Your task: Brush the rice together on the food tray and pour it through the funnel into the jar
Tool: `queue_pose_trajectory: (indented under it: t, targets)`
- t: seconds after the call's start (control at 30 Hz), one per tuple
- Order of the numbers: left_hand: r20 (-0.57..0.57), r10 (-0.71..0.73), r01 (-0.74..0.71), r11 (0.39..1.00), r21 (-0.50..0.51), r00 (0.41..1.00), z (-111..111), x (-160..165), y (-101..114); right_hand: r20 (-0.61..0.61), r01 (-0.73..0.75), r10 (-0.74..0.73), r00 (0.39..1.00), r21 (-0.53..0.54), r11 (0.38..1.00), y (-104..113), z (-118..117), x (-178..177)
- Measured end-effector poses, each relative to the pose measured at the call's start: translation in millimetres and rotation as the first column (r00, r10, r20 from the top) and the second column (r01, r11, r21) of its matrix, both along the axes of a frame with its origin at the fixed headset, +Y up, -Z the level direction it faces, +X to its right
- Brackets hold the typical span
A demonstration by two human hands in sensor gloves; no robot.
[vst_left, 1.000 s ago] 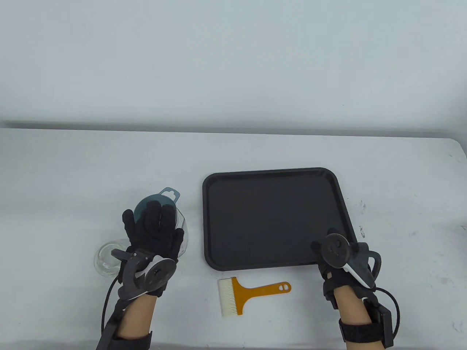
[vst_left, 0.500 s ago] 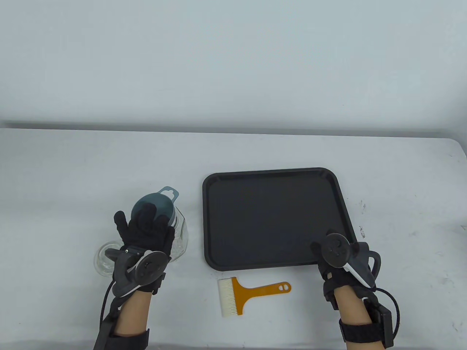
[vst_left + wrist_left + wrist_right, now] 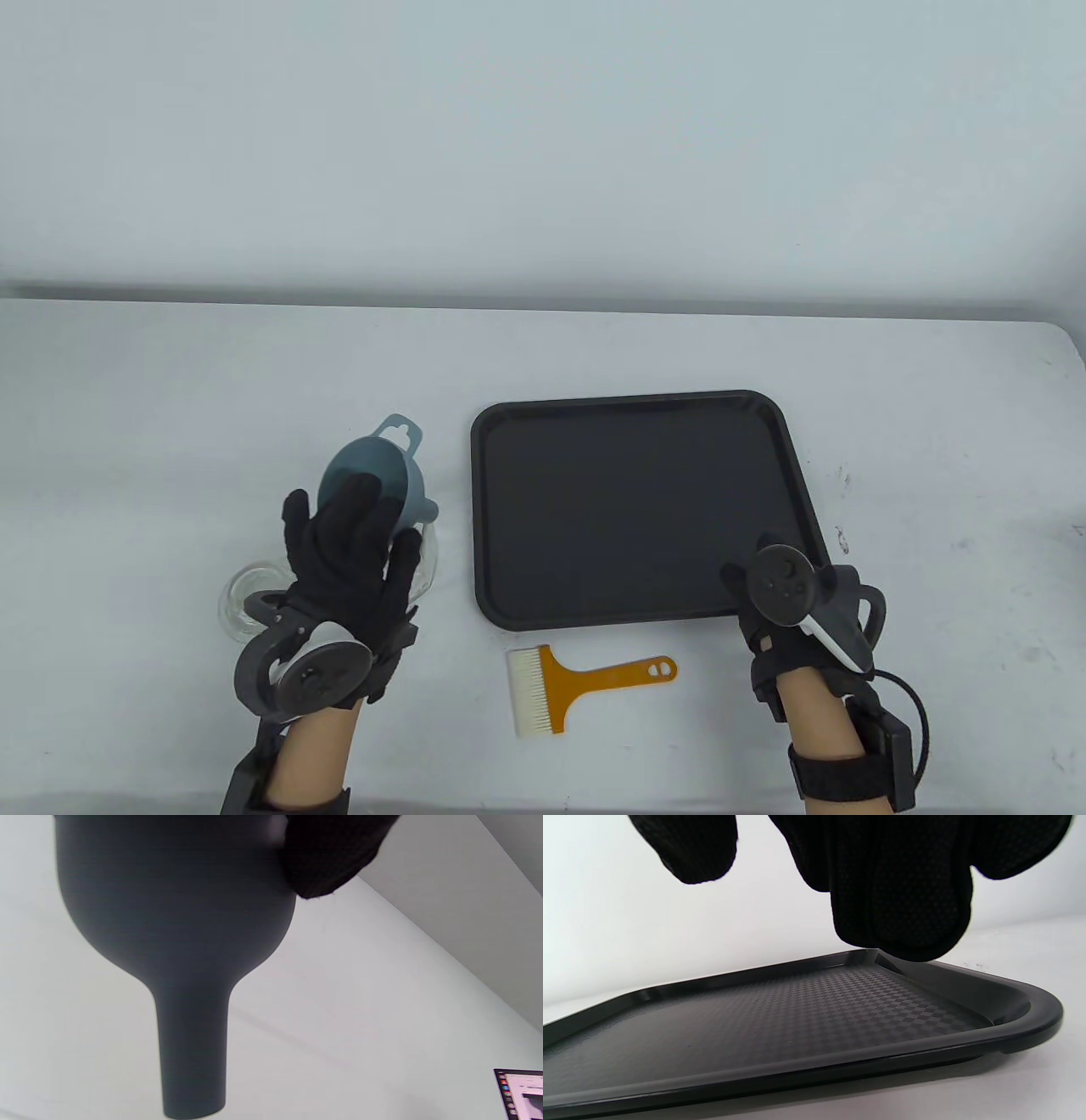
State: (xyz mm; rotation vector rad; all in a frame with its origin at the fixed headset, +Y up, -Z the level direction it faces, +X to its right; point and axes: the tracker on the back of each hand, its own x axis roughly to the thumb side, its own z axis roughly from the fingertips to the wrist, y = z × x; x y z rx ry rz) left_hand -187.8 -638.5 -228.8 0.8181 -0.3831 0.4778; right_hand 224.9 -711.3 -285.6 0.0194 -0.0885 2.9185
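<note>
My left hand (image 3: 352, 531) grips the blue-grey funnel (image 3: 373, 463) by its bowl and holds it tilted, with the spout pointing right above the glass jar (image 3: 431, 556). Most of the jar is hidden under this hand. In the left wrist view the funnel (image 3: 178, 942) fills the frame and one fingertip (image 3: 326, 861) lies on its rim. The black food tray (image 3: 636, 509) lies in the middle of the table, its floor bare. My right hand (image 3: 768, 586) hovers over the tray's near right corner with fingers hanging loose (image 3: 903, 899), holding nothing. An orange-handled brush (image 3: 585, 688) lies just in front of the tray.
A round clear glass piece (image 3: 242, 603) sits on the table left of my left wrist. The table's far edge meets a pale wall. A laptop screen corner (image 3: 522, 1090) shows in the left wrist view.
My left hand has lifted the funnel up off the jar and tipped it, so its spout now points right. My right hand, the tray and the brush have stayed put.
</note>
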Motion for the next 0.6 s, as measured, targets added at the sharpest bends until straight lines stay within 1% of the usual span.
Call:
queue_pose_trajectory:
  t: [0.1, 0.13, 0.23, 0.33, 0.4, 0.53, 0.6]
  targets:
    - [0.116, 0.063, -0.051, 0.994, -0.100, 0.991, -6.7, 25.3, -12.0, -0.001, 0.008, -0.008, 1.000, 0.003, 1.000, 0.2, 0.1, 0.5]
    - [0.136, 0.081, -0.063, 0.990, -0.130, 0.987, -9.2, 31.4, -15.8, -0.001, 0.008, -0.008, 1.000, 0.003, 1.000, 0.2, 0.1, 0.6]
    - [0.199, 0.145, -0.088, 0.958, -0.272, 0.969, -23.0, 58.6, -32.8, -0.002, 0.013, -0.013, 1.000, 0.003, 1.000, 0.1, 0.0, 1.2]
    - [0.203, 0.180, -0.095, 0.924, -0.371, 0.963, -38.1, 75.6, -48.8, -0.002, 0.021, -0.021, 1.000, 0.002, 1.000, 0.3, 0.1, 1.9]
    - [0.199, 0.214, -0.105, 0.887, -0.451, 0.956, -49.1, 82.9, -62.3, -0.001, 0.025, -0.025, 1.000, 0.002, 1.000, 0.2, 0.0, 2.3]
    - [0.145, 0.282, -0.152, 0.807, -0.570, 0.948, -65.2, 87.4, -83.9, -0.005, 0.048, -0.048, 0.999, -0.014, 0.999, -1.4, -1.4, 3.0]
    - [0.124, 0.306, -0.170, 0.773, -0.612, 0.944, -70.2, 88.0, -91.1, -0.002, 0.052, -0.052, 0.999, -0.025, 0.998, -3.1, -2.6, 3.8]
